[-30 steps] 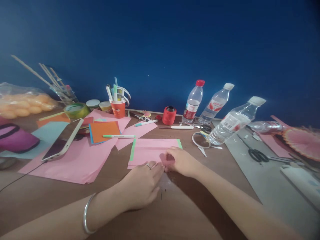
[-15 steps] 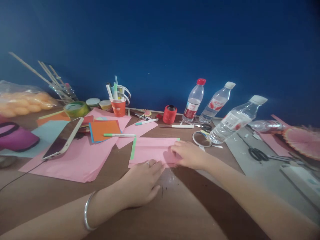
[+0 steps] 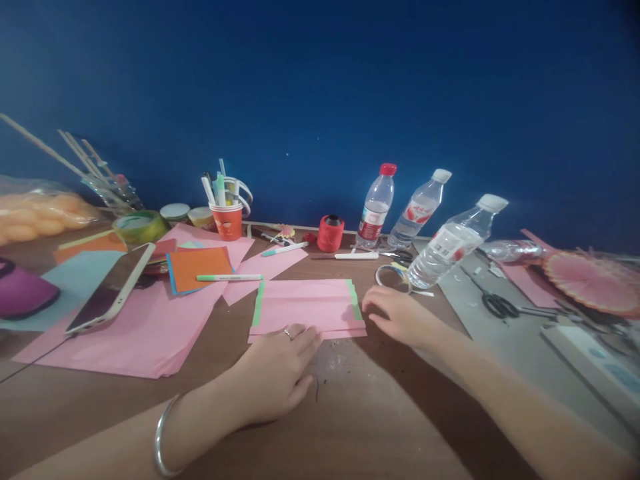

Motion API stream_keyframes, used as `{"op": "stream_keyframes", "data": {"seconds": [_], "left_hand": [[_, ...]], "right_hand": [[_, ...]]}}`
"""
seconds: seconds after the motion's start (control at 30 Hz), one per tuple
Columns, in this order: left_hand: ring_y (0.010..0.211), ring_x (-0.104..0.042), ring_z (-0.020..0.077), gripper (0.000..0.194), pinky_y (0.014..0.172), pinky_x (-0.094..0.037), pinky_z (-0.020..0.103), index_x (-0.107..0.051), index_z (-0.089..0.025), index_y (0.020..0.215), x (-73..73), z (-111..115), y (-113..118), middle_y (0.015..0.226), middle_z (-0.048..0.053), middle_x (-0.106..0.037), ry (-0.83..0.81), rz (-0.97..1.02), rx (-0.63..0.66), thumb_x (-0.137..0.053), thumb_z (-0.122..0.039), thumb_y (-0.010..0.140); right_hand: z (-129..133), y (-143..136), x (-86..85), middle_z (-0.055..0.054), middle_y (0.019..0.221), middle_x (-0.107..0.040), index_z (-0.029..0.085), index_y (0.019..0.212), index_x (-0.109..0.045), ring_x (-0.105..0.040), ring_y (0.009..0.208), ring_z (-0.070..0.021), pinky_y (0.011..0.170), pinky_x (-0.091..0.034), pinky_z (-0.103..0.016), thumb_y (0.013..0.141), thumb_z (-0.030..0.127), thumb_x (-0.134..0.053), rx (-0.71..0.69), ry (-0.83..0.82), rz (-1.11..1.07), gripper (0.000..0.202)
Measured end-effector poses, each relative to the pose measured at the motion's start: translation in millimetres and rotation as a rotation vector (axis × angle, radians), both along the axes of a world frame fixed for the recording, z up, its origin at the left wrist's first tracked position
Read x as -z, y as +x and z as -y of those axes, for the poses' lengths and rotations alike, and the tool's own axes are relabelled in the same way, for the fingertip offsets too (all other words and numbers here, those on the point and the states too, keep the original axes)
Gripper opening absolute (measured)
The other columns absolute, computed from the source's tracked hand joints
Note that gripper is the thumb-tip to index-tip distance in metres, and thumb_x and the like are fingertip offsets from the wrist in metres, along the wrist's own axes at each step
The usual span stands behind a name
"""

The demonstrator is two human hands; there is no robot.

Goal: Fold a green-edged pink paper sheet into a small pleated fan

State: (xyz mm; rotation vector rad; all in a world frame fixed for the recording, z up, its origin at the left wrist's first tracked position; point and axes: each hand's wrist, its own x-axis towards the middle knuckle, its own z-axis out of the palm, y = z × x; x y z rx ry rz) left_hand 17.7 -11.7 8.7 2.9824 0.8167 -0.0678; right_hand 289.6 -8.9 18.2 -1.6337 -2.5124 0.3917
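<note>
A folded pink paper (image 3: 305, 303) lies flat on the table, with a green strip along its left and right edges. My left hand (image 3: 280, 370) rests with outstretched fingers on the paper's near edge, a ring on one finger. Just off the right edge is my right hand (image 3: 400, 317), its fingers loosely curved and apart, with nothing seen in them. A roll of clear tape (image 3: 393, 278) lies beyond my right hand, beside a tilted water bottle (image 3: 447, 243). To the left, a green-capped marker (image 3: 230, 277) lies across orange paper (image 3: 197, 267).
A propped phone (image 3: 110, 290) stands on pink sheets (image 3: 135, 340) at the left. Along the wall are a red cup of pens (image 3: 227, 221), a red thread spool (image 3: 331, 233) and more bottles (image 3: 375, 210). Scissors (image 3: 500, 307) and a power strip (image 3: 595, 363) lie at right.
My right hand has come off the paper's right side and moved a little right, baring the green strip there. My left hand stays on the near edge. The view has shifted slightly.
</note>
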Motion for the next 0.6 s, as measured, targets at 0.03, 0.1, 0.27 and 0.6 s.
{"op": "stream_keyframes", "data": {"seconds": [0.03, 0.1, 0.27, 0.6], "left_hand": [[0.114, -0.048, 0.0294, 0.053, 0.087, -0.047, 0.044, -0.040, -0.011, 0.134, 0.6, -0.1, 0.3, 0.136, 0.013, -0.047, 0.005, 0.008, 0.004, -0.040, -0.030, 0.084], [0.113, -0.049, 0.0296, 0.053, 0.087, -0.047, 0.044, -0.040, -0.010, 0.133, 2.1, 0.0, 1.3, 0.134, 0.014, -0.048, 0.008, 0.022, 0.004, -0.042, -0.029, 0.084], [0.121, -0.046, 0.0271, 0.054, 0.098, -0.042, 0.041, -0.040, -0.010, 0.133, 8.7, 1.6, -3.9, 0.135, 0.013, -0.048, 0.012, 0.088, -0.035, -0.045, -0.029, 0.083], [0.115, -0.054, 0.0291, 0.046, 0.095, -0.046, 0.043, -0.052, -0.007, 0.124, 15.1, 12.9, -76.0, 0.129, 0.016, -0.053, 0.272, 0.007, -0.292, -0.044, -0.028, 0.084]], "right_hand": [[7.3, -6.3, 4.8, -0.007, 0.112, -0.060, 0.019, 0.102, -0.059, -0.053, 0.105, -0.0190, 0.092, -0.039, -0.033, 0.084, 0.011, -0.042, -0.008, 0.082, -0.071, 0.026], [22.0, -21.3, 15.1, -0.010, 0.136, -0.047, 0.017, 0.131, -0.044, -0.040, 0.125, -0.0219, 0.106, -0.029, -0.038, 0.087, 0.020, -0.044, -0.095, 0.122, -0.117, 0.044], [40.9, -45.5, 30.2, -0.009, 0.150, -0.021, 0.013, 0.144, -0.023, -0.017, 0.138, -0.0242, 0.112, -0.018, -0.041, 0.084, 0.047, -0.051, -0.211, -0.043, -0.060, 0.075], [36.4, -38.8, 28.7, -0.007, 0.150, -0.020, 0.018, 0.145, -0.022, -0.020, 0.137, -0.0232, 0.113, -0.018, -0.042, 0.086, 0.052, -0.047, -0.195, -0.060, -0.065, 0.073]]}}
